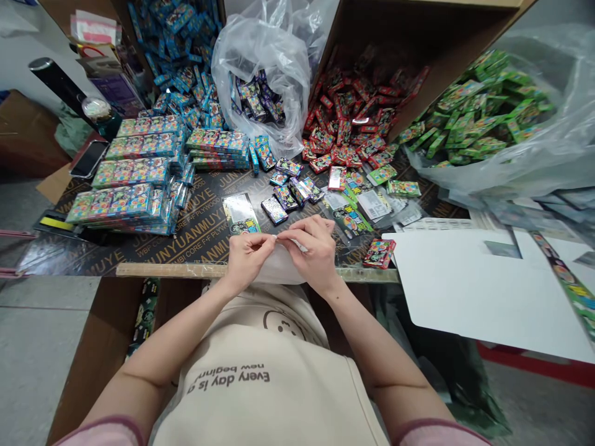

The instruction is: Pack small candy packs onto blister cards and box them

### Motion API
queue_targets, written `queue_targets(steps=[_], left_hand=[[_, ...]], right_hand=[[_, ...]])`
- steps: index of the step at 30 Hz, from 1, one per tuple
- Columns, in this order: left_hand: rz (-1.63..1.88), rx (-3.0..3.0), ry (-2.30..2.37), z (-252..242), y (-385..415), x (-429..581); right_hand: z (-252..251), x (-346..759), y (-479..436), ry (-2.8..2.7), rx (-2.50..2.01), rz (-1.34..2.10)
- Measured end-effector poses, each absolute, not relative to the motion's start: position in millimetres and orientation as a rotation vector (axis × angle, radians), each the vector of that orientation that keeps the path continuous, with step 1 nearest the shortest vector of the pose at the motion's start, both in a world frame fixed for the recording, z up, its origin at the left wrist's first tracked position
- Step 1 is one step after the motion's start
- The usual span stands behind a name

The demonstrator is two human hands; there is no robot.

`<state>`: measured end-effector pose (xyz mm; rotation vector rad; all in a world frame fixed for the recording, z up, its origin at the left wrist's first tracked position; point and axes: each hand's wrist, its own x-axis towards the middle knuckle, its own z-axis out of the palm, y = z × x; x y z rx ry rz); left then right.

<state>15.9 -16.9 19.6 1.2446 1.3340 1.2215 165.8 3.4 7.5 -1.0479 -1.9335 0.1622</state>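
Observation:
My left hand (pixel 248 259) and my right hand (pixel 312 246) meet at the table's front edge, thumbs and fingertips pinched close together. Between them hangs a whitish, see-through plastic bag (pixel 277 267), gripped at its upper edge; the fingers hide part of it. Just beyond my left hand lies a flat clear packet with a printed green and black card (pixel 242 214). Small purple boxes (pixel 285 197) lie scattered past the fingertips. Right of my right hand are printed clear packets (pixel 348 220) and a red box (pixel 379 254).
Stacks of wrapped box sets (pixel 123 189) stand at left, near a phone (pixel 89 159). Behind are heaps of blue boxes (pixel 179 59) and red boxes (pixel 344 118), a clear bag (pixel 227 56) of purple boxes, and green boxes (pixel 483 114). White cardboard (pixel 478 285) juts over the right edge.

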Motion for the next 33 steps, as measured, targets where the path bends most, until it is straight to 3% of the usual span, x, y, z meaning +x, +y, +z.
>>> queue_targets(steps=[4, 11, 15, 22, 33], left_hand=[[1.218, 1.134, 1.305, 16, -14, 16], [1.211, 0.715, 1.195, 6, -8, 19], [1.207, 0.634, 1.143, 7, -7, 21], [1.266, 0.978, 1.263, 5, -9, 17], [1.302, 0.914, 1.228, 1, -9, 20]], right_hand=[[3, 165, 0, -1.911, -0.964, 0.041], [-5, 163, 5, -1.909, -0.990, 0.241], [-8, 164, 7, -1.928, -0.943, 0.117], [-2, 160, 4, -1.889, -0.988, 0.324], [-6, 158, 2, -1.849, -0.976, 0.167]])
